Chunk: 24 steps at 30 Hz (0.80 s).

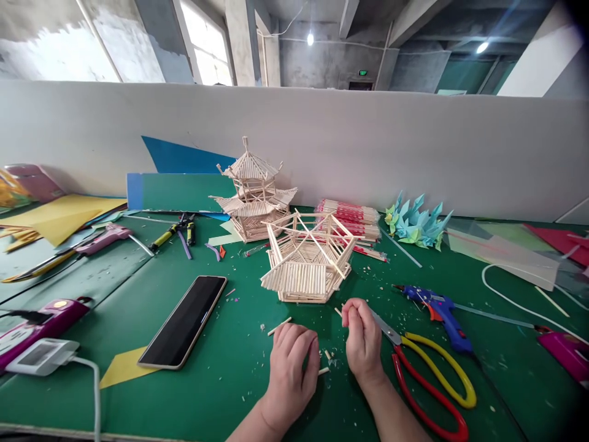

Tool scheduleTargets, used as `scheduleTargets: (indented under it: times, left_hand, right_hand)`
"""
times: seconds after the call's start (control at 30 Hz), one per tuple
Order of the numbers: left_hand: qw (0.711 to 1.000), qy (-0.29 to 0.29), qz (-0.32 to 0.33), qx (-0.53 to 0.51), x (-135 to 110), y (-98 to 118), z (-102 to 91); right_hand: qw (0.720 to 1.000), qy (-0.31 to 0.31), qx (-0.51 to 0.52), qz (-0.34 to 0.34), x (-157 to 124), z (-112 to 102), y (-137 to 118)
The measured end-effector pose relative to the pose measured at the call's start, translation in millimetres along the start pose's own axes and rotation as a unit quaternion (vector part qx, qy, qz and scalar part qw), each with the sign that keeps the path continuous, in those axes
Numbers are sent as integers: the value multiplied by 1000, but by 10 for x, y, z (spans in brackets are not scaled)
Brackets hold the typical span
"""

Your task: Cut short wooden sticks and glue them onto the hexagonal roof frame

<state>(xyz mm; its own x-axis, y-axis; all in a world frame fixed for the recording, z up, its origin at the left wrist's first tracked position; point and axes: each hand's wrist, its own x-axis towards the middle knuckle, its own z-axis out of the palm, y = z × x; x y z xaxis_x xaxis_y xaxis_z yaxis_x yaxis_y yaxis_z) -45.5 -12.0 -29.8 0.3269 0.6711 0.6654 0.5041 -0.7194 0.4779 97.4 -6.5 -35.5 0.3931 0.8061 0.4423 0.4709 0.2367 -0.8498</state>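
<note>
My left hand (295,367) rests low over the green table with its fingers curled down, closed, and what they hold, if anything, is hidden. A short wooden stick (280,326) shows just beyond its knuckles. My right hand (362,339) is closed in a pinch to the right, beside the scissors' blades; its contents are hidden too. Another bit of stick (338,312) pokes out by its fingertips; I cannot tell if it is gripped. Ahead of both hands stands a six-sided stick frame (307,280) with a slatted roof panel. Behind it is a tiered stick pagoda (253,190).
Scissors with red and yellow handles (435,368) lie at right, near a blue glue gun (437,313). A phone (184,322) lies left. Packs of sticks (352,215) and folded blue paper (418,221) sit at the back, before a white partition (368,144).
</note>
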Motion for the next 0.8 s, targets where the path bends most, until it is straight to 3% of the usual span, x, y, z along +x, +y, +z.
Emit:
scheduleTargets:
  times: [0.4,0.8]
  left_hand:
    - [999,36,-8,16,-41,-25,6]
    - [1000,12,-5,-18,-1,2,-98]
  right_hand:
    - [999,28,-19,-9,-37,41,-60]
    - [998,55,-39,-20,-81,-76,-21]
